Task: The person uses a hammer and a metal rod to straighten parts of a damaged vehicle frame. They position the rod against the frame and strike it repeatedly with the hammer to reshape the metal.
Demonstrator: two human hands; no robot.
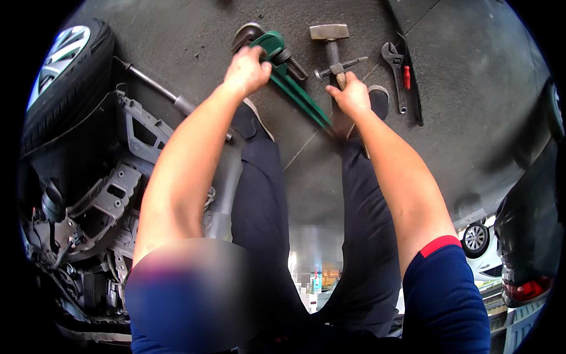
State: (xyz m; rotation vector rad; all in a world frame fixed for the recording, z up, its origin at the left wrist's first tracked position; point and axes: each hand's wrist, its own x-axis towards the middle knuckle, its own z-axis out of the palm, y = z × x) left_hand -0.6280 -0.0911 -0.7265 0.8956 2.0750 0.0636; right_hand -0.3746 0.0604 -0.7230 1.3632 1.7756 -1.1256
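My left hand [247, 74], slightly blurred, has its fingers curled round the jaw end of a green pipe wrench [303, 97]. The wrench's handle slants down toward my right shoe. My right hand [352, 96] is closed on the wooden handle of a small body hammer [338, 69], whose thin head has one round face and one pointed end. Just beyond it lies a club hammer [329, 32] with a blocky metal head; the small hammer hides the lower part of its handle. Farther right, an adjustable wrench [395, 71] rests on the floor.
Beside the adjustable wrench are a red-handled tool [407, 78] and a long dark bar [415, 88]. A long metal bar [154, 81] lies at left, near a wheel [76, 71] and exposed car parts [112, 194]. A dark car [527, 224] stands at the right.
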